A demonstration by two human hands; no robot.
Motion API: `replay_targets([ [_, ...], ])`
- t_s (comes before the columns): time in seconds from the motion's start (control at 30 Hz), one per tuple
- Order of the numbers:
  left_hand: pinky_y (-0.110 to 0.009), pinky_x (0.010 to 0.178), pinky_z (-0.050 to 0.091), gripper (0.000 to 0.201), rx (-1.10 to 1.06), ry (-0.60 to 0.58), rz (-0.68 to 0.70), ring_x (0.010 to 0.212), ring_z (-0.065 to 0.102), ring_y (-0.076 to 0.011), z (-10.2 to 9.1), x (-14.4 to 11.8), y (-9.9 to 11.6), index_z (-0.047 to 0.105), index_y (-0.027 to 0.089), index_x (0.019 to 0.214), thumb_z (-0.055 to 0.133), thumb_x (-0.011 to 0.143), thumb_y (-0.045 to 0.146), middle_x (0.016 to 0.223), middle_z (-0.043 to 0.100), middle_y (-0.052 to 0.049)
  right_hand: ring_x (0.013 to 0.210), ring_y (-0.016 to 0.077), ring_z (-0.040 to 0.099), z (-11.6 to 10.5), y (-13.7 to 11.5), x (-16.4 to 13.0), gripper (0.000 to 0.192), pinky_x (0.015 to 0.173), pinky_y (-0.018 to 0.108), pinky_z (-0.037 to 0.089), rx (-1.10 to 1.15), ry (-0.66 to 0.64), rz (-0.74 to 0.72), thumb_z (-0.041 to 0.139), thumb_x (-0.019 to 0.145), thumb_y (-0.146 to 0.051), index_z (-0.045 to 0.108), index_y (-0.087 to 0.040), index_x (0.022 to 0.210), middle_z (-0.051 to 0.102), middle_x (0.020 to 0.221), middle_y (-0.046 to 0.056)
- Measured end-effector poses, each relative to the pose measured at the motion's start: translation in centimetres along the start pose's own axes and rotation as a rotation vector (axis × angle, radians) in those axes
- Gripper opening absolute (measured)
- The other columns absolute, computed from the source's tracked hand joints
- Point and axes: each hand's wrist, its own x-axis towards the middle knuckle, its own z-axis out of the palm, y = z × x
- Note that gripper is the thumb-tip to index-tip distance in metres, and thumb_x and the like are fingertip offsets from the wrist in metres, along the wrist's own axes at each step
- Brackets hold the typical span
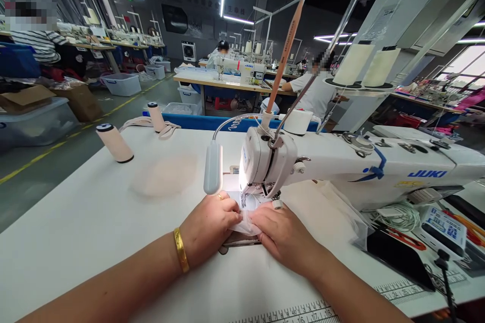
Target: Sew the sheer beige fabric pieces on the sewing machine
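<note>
A piece of sheer white fabric (247, 226) lies under the needle area of a white sewing machine (322, 159). My left hand (210, 217), with a gold bracelet (181, 250) at the wrist, is closed on the fabric's left side, fingers curled. On the right side, my right hand (282, 229) grips the same fabric between thumb and fingers just below the presser foot. A small lamp (213, 167) on a bendable neck hangs left of the machine head and lights the spot. The needle tip is too small to make out.
Two beige thread spools (115, 144) stand at the table's far left, near a pale sheer piece (164, 176). At right lie a black phone-like slab (397, 257), coiled cord (399, 216) and orange-handled tools. A printed ruler (299, 313) runs along the front. Other people work at machines behind.
</note>
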Motion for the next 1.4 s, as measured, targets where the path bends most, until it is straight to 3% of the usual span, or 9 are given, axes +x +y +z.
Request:
replay_targets([
  [0.23, -0.034, 0.073, 0.046, 0.031, 0.0, -0.013, -0.022, 0.078, 0.06, -0.021, 0.6, -0.1, -0.1, 0.07, 0.018, 0.083, 0.045, 0.094, 0.005, 0.084, 0.069, -0.005, 0.088, 0.0225, 0.062, 0.5, 0.2, 0.4, 0.027, 0.073, 0.033, 0.045, 0.006, 0.019, 0.019, 0.05, 0.093, -0.003, 0.063, -0.025, 0.103, 0.07, 0.093, 0.004],
  [0.4, -0.032, 0.078, 0.052, 0.035, -0.201, -0.103, -0.222, 0.086, 0.063, -0.0207, 0.7, 0.2, -0.5, 0.071, 0.018, 0.104, 0.046, 0.084, 0.004, 0.093, 0.068, -0.006, 0.093, 0.0231, 0.063, 0.8, 0.4, 0.6, 0.023, 0.081, 0.035, 0.05, 0.174, 0.129, 0.162, 0.047, 0.1, -0.013, 0.065, -0.025, 0.104, 0.073, 0.1, 0.004],
  [0.57, -0.029, 0.077, 0.052, 0.029, -0.341, -0.19, -0.356, 0.084, 0.063, -0.0186, 0.2, 1.0, -1.1, 0.073, 0.019, 0.087, 0.046, 0.085, 0.008, 0.09, 0.064, -0.004, 0.094, 0.0217, 0.064, 0.7, 0.1, 1.1, 0.021, 0.085, 0.035, 0.05, 0.309, 0.17, 0.245, 0.046, 0.106, -0.021, 0.066, -0.026, 0.1, 0.074, 0.097, 0.001],
  [0.7, -0.03, 0.073, 0.049, 0.03, -0.262, -0.153, -0.26, 0.08, 0.059, -0.019, 0.2, 0.8, -1.0, 0.075, 0.02, 0.087, 0.047, 0.085, 0.008, 0.085, 0.061, -0.004, 0.093, 0.0216, 0.064, 0.3, 0.0, 1.1, 0.02, 0.083, 0.034, 0.049, 0.289, 0.157, 0.214, 0.046, 0.105, -0.02, 0.064, -0.025, 0.098, 0.073, 0.095, 0.002],
  [0.8, -0.034, 0.075, 0.047, 0.032, -0.165, -0.069, -0.118, 0.083, 0.059, -0.0216, 0.1, 0.2, -0.1, 0.077, 0.021, 0.096, 0.05, 0.085, 0.006, 0.09, 0.066, -0.006, 0.085, 0.0213, 0.061, -0.2, -0.3, 0.6, 0.021, 0.077, 0.034, 0.046, 0.187, 0.042, 0.095, 0.046, 0.103, -0.016, 0.061, -0.023, 0.091, 0.069, 0.086, 0.002],
  [0.93, -0.038, 0.083, 0.046, 0.029, -0.139, -0.058, 0.007, 0.089, 0.064, -0.0211, -0.4, -0.6, 1.3, 0.072, 0.02, 0.09, 0.049, 0.092, 0.003, 0.095, 0.073, -0.004, 0.085, 0.0217, 0.059, -0.8, -0.9, -0.1, 0.017, 0.076, 0.036, 0.041, 0.034, -0.046, -0.013, 0.048, 0.101, -0.012, 0.061, -0.021, 0.094, 0.067, 0.085, 0.003],
  [1.17, -0.037, 0.077, 0.043, 0.028, -0.083, -0.039, 0.03, 0.074, 0.061, -0.0175, -0.3, -0.9, 1.3, 0.069, 0.019, 0.086, 0.05, 0.09, -0.001, 0.089, 0.075, 0.0, 0.087, 0.0221, 0.058, -0.9, -1.0, -0.2, 0.016, 0.077, 0.036, 0.039, -0.04, -0.051, -0.012, 0.051, 0.102, -0.014, 0.064, -0.023, 0.103, 0.068, 0.088, 0.004],
  [1.4, -0.037, 0.079, 0.047, 0.031, -0.016, -0.01, 0.048, 0.079, 0.065, -0.0189, -0.2, -0.3, 0.4, 0.071, 0.018, 0.091, 0.045, 0.095, 0.001, 0.093, 0.076, -0.004, 0.083, 0.0213, 0.056, -0.2, -0.5, 0.2, 0.016, 0.074, 0.035, 0.036, -0.069, -0.013, 0.017, 0.053, 0.098, -0.008, 0.063, -0.02, 0.095, 0.068, 0.087, 0.003],
])
